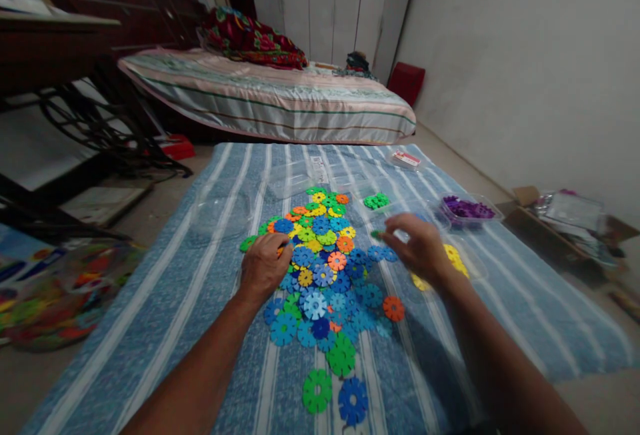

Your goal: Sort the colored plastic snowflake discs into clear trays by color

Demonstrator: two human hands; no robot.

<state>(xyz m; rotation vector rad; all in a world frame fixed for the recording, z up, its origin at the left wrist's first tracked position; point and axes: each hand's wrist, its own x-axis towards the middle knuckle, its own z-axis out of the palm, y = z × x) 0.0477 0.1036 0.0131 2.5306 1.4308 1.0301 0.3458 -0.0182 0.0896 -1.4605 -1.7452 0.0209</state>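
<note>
A spread pile of notched plastic discs [321,276] in blue, green, yellow and orange lies on the striped cloth. At the pile's left edge, my left hand [265,263] is closed, its fingers curled; a bit of orange and something dark show at the fingertips, but what they hold cannot be made out. To the right of the pile, my right hand [419,247] is raised in a pinch, slightly blurred, with a small green notched disc [377,234] at its fingertips. Beyond that hand, a clear container holds green discs [376,201]. Yellow discs [455,260] sit in another container, partly behind my right wrist.
A clear tub of purple discs [467,209] stands at the right. Clear containers [223,214] line the far side of the blue striped cloth [200,302]. A bed [280,98] is beyond, a sewing-machine stand [95,122] left, an open cardboard box [530,228] right.
</note>
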